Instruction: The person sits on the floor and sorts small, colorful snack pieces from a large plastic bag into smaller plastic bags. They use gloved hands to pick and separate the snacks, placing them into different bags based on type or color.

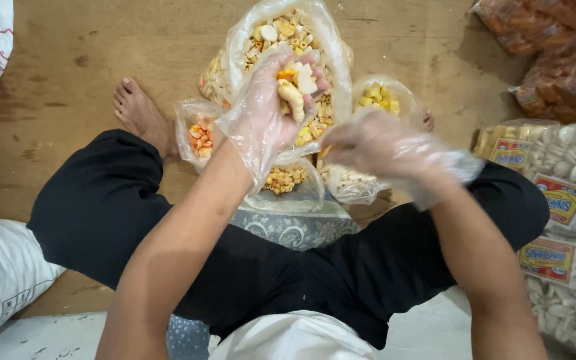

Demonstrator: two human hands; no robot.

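Overhead, gloved hands are sorting mixed snack crackers on the floor.
Left hand (271, 107) is gripping a handful of crackers (296, 83) above the big open bag (288, 40); right hand (375, 143), blurred, is curling loosely nearby.

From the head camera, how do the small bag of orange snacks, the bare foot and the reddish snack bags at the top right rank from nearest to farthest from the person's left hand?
Measured from the left hand, which holds a few snack pieces:
1. Small bag of orange snacks, just beside the hand, lower left.
2. Bare foot, farther left on the wooden floor.
3. Reddish snack bags, far across at the top right corner.
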